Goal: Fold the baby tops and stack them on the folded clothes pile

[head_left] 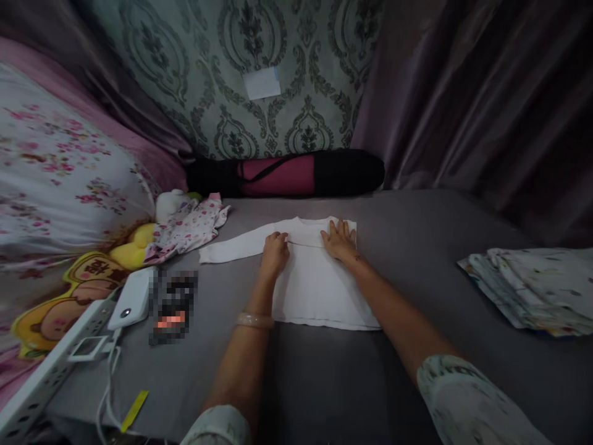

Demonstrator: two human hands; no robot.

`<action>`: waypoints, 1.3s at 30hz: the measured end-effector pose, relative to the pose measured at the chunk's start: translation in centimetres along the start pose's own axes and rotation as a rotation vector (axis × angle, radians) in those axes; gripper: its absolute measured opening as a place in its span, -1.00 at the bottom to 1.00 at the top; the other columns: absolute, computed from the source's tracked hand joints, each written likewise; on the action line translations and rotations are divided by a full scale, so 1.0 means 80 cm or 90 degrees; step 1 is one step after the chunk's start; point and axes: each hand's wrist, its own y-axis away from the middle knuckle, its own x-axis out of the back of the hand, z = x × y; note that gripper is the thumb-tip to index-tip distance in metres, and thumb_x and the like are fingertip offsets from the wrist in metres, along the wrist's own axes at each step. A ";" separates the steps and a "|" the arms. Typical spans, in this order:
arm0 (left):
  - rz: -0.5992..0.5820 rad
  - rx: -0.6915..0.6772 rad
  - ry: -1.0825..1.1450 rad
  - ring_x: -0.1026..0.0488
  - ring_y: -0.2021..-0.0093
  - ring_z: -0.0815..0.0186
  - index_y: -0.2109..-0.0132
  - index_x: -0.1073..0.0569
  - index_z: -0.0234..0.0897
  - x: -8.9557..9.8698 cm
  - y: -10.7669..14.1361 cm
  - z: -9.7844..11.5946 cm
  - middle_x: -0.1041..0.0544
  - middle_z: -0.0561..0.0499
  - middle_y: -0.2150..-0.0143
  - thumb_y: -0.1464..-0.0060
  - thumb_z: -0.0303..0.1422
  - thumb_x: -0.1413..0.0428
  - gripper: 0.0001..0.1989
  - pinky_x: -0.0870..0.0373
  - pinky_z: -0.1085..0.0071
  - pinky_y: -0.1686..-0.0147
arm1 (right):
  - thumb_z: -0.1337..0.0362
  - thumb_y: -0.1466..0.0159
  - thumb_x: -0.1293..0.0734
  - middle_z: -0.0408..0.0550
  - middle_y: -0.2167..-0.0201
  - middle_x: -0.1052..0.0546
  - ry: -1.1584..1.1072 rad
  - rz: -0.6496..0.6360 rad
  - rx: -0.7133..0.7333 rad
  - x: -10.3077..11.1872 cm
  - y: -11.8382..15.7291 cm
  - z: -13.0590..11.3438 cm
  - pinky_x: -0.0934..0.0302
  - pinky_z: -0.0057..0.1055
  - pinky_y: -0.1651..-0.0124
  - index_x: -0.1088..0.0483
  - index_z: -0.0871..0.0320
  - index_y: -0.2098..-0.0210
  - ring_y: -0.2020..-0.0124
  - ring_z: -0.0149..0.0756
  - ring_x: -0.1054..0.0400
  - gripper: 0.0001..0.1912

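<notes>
A white long-sleeved shirt point(319, 290) lies spread on the grey bed sheet, its neckline pointing away from me. One sleeve stretches out to the left, while the other is folded across the chest. At the end of the folded sleeve, my left hand point(275, 252) has its fingers curled together on the fabric; a pale bangle circles that wrist. My right hand point(340, 240) rests flat with spread fingers on the shirt's right shoulder, over the fold.
Folded patterned fabric point(537, 287) is stacked at the right. To the left are a white power bank point(133, 298) with cables, a blurred-out item point(173, 308), a small printed garment point(192, 225) and plush toys. Against the wall lies a long black-and-maroon bag point(282, 175).
</notes>
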 end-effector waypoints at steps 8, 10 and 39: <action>0.049 -0.021 0.084 -0.36 -0.10 0.14 -0.06 -0.41 -0.37 -0.032 0.004 0.004 -0.47 -0.22 -0.01 -0.11 -0.51 0.02 -0.64 -0.27 0.17 -0.15 | -0.06 -0.39 0.12 0.18 -0.40 0.17 0.057 -0.010 -0.019 -0.008 0.001 -0.005 0.44 0.12 -0.31 0.13 0.20 -0.39 -0.39 0.07 0.36 -0.30; 0.045 -0.049 0.116 -0.37 -0.10 0.17 -0.06 -0.40 -0.34 -0.043 -0.001 0.011 -0.47 -0.19 -0.01 -0.11 -0.53 0.04 -0.63 -0.28 0.17 -0.16 | -0.06 -0.39 0.12 0.18 -0.40 0.19 0.065 -0.022 -0.028 -0.005 0.000 -0.006 0.44 0.12 -0.31 0.15 0.19 -0.40 -0.39 0.06 0.37 -0.30; -0.110 0.007 -0.168 0.02 -0.38 0.04 -0.33 -0.12 -0.51 -0.069 -0.048 0.034 -0.09 -0.29 -0.37 -0.30 -0.21 0.28 -0.40 0.07 0.11 -0.31 | 0.14 -0.38 0.08 0.16 -0.40 0.15 0.043 -0.048 0.113 0.000 0.009 0.014 0.40 -0.16 -0.38 0.14 0.47 -0.37 -0.40 -0.13 0.33 -0.31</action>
